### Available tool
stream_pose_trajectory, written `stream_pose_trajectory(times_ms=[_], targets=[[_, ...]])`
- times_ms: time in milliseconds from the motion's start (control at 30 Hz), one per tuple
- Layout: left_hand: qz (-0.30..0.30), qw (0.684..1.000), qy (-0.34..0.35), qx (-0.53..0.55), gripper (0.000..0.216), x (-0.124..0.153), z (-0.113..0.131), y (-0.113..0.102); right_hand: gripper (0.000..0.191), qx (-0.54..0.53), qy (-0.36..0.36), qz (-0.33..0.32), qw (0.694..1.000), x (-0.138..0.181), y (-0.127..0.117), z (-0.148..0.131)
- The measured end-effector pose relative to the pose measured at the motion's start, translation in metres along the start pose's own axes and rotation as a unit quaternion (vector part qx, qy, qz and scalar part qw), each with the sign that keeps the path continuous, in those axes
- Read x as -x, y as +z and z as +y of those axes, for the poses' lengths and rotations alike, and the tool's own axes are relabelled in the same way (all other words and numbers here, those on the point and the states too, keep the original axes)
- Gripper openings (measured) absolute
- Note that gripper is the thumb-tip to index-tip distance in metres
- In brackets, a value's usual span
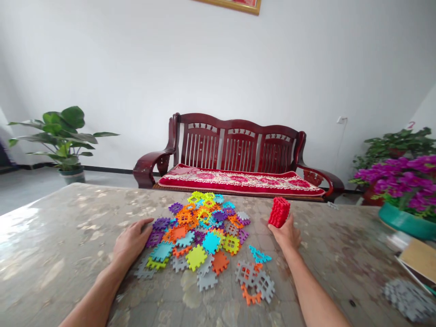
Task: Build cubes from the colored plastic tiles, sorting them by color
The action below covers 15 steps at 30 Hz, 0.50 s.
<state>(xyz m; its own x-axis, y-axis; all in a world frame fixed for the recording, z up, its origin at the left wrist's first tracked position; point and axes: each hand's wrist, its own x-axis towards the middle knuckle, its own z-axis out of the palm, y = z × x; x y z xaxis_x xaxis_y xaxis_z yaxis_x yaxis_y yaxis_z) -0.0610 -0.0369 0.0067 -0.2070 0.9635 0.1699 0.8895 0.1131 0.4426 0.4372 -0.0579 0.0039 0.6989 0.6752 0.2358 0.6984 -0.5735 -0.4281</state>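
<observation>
My right hand [287, 232] grips a stack of red interlocking plastic tiles [279, 211], held upright on the table to the right of the pile. On the other side, my left hand [133, 239] rests on the tabletop with its fingers stretched out, at the left edge of the pile and next to a purple tile [155, 238]. The heap of notched tiles [190, 231] between my hands is orange, purple, blue, yellow-green and grey. Nearer to me lie a blue triangle piece [259, 255] and several grey and orange pieces [254, 280].
A stack of grey tiles [408, 297] sits at the right, beside a box [420, 260] and a teal pot [405, 222] of purple flowers. Across the patterned table [61, 254] stands a wooden bench [238, 145] with a red cushion. A potted plant [66, 141] is at far left.
</observation>
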Motion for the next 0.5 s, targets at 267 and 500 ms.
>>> stream_pose_trajectory(times_ms=[267, 500], targets=[[0.0, 1.0, 0.013, -0.004, 0.046, 0.0002, 0.0013, -0.0011, 0.095, -0.012, 0.008, -0.003, 1.0, -0.0014, 0.0018, 0.0011], [0.001, 1.0, 0.019, -0.01, 0.045, -0.0006, 0.0008, -0.001, 0.087, -0.013, 0.009, 0.004, 1.0, -0.0039, 0.0026, 0.0015]])
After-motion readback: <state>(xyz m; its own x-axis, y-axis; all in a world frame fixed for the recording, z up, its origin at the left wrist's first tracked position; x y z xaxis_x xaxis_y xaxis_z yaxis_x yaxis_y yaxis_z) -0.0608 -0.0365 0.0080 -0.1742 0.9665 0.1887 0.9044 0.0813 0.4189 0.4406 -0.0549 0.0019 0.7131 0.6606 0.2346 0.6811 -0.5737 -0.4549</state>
